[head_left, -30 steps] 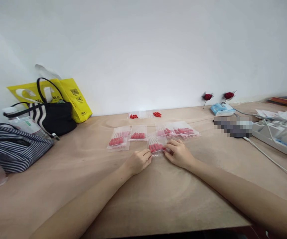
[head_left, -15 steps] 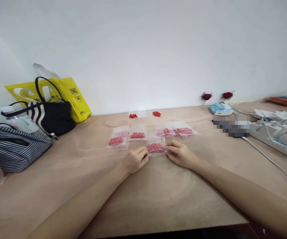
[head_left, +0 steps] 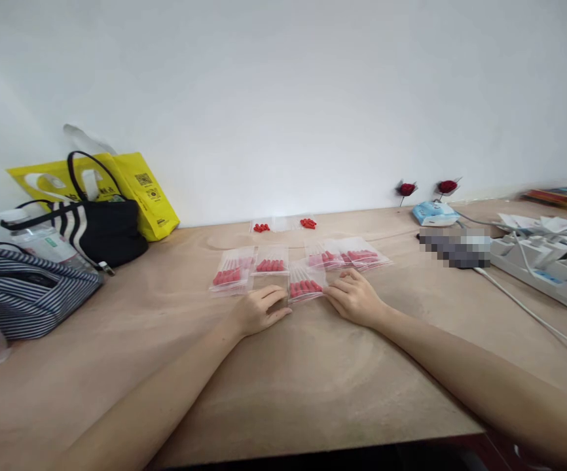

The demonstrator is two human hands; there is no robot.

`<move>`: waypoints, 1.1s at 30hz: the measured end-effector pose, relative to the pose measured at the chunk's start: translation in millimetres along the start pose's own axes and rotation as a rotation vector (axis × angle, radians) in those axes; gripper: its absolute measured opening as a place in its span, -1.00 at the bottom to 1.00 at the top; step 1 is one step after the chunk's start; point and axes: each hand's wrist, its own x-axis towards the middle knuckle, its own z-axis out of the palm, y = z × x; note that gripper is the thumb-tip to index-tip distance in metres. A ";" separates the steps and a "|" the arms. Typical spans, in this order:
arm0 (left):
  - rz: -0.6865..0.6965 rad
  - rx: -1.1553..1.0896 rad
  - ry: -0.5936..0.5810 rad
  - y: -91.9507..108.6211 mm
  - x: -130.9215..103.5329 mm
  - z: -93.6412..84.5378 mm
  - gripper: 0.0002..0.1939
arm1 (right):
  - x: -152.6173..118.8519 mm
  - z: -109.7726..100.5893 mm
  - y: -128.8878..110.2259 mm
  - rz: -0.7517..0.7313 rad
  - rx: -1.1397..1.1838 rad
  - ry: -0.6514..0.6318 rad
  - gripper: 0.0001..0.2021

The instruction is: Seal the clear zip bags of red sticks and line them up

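A small clear zip bag (head_left: 306,288) with several red tubular pieces lies flat between my hands. My left hand (head_left: 260,310) rests at its lower left corner, thumb and fingers apart, with nothing held. On the right side, my right hand (head_left: 355,299) lies on the table with its fingers stretched toward the bag's edge, the fingertips at or against it. Behind are similar filled bags: an overlapping pair (head_left: 229,271) at left, one bag (head_left: 270,263) in the middle and overlapping bags (head_left: 362,255) at right.
Two loose red clusters, left (head_left: 261,227) and right (head_left: 308,223), lie on clear plastic near the wall. A black bag (head_left: 111,229), yellow bag (head_left: 153,196) and striped pouch (head_left: 33,291) stand left. At right are a blue packet (head_left: 435,214), power strip (head_left: 553,278) and cables.
My left hand has let go of the bag's edge and opened, moving slightly left. My right fingers have straightened beside the bag, which now lies flatter.
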 end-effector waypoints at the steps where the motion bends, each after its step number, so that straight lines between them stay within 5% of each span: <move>1: 0.021 0.018 0.020 0.2 0.3 1.4 -0.79 | 0.0 0.5 -0.1 0.040 0.029 0.010 -0.81; 8: 0.201 0.202 0.178 3.8 6.5 9.9 -0.89 | -1.3 0.4 0.3 0.191 0.208 0.000 -0.85; 23: 0.198 0.201 0.183 -3.1 6.6 11.4 -0.89 | 4.2 -3.8 2.3 -0.128 -0.192 0.014 -0.79; 33: 0.280 0.205 0.215 -2.3 12.0 9.0 -0.87 | 4.5 -4.0 4.9 -0.101 -0.159 0.053 -0.78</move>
